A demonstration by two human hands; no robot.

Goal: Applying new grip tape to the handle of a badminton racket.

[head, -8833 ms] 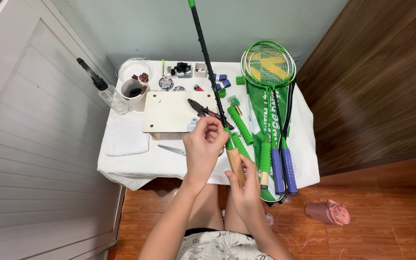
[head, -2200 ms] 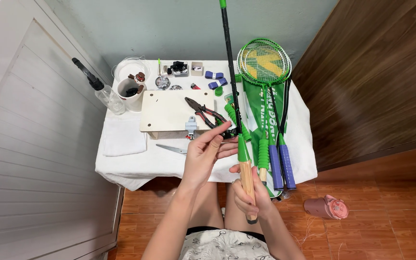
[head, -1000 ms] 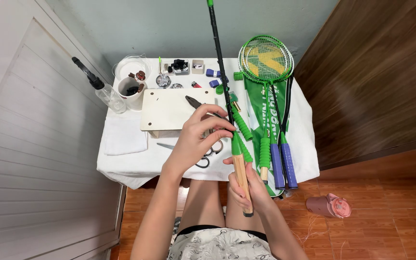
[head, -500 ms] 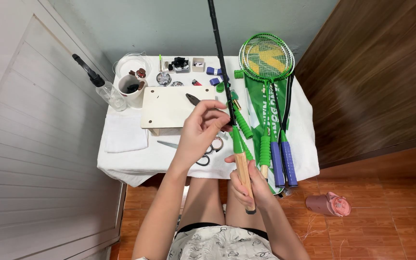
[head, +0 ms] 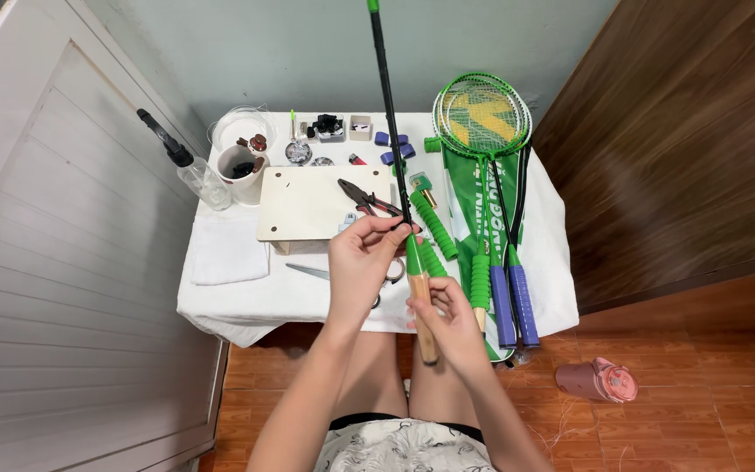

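I hold a badminton racket upright by its bare wooden handle [head: 425, 315]; its black shaft [head: 388, 105] runs up past the top of the view. My right hand [head: 452, 319] is closed around the wooden handle just below the green cone. My left hand [head: 362, 262] pinches the shaft where it meets that green cone [head: 413, 255], fingertips closed on it. Both hands hover over the front edge of the small white-clothed table [head: 246, 301].
On the table: a pale wooden board [head: 308, 205] with pliers [head: 362, 197], scissors [head: 312, 273], a folded white cloth [head: 227, 251], a spray bottle [head: 190, 170], a white cup [head: 239, 168], small blue rolls [head: 393, 149], loose green grips [head: 434, 225], green rackets [head: 482, 118] on a cover. A pink bottle [head: 598, 381] lies on the floor.
The racket has tilted slightly, then stood more upright. My left hand left the table items and came up onto the shaft at the cone. My right hand kept its hold.
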